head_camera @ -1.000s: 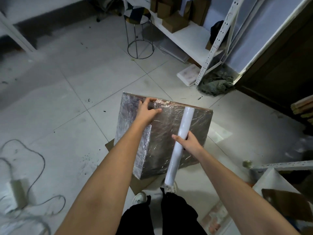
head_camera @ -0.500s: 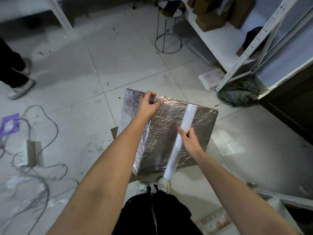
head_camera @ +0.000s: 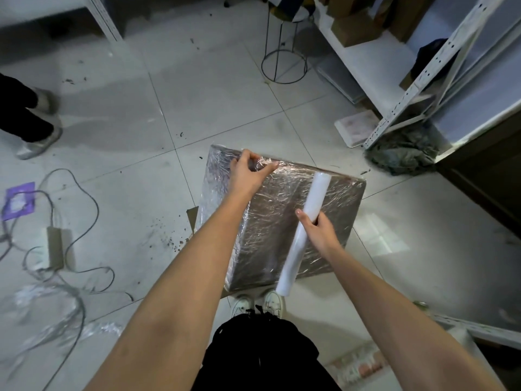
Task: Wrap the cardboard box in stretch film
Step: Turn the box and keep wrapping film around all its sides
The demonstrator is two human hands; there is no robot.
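- Brown cardboard box [head_camera: 282,221] sits on the grey tile floor [head_camera: 127,108] right in front of the person's white shoes [head_camera: 258,303], tipped up so its big face looks at the camera, and it's already covered in shiny, crinkly stretch film.
- Left hand [head_camera: 248,173] is up at the box's far top edge, fingers curled over the rim and thumb stretched along it, gripping the box through the film.
- Right hand [head_camera: 318,230] is wrapped round the middle of the white film roll [head_camera: 303,235], fingers curled tight on it and thumb poking up along the tube.
- That roll lies slantwise over the right part of the box face, top end near the box's upper edge, bottom end just past the lower edge by the right shoe. Can't tell if it's actually touching the film or just above it.
- A bit of flat cardboard [head_camera: 191,218] sticks out from under the box on its left.
- Off to the left there's a tangle of grey cables [head_camera: 64,249] with a power brick, plus a purple scrap.
- Someone else's dark trouser leg and light shoe [head_camera: 36,142] show at the far left.
- White metal shelving [head_camera: 394,80] with small boxes runs along the right, a wire-frame stool [head_camera: 283,52] stands beside it, and a crumpled dark cloth [head_camera: 403,153] lies at the shelf's foot.
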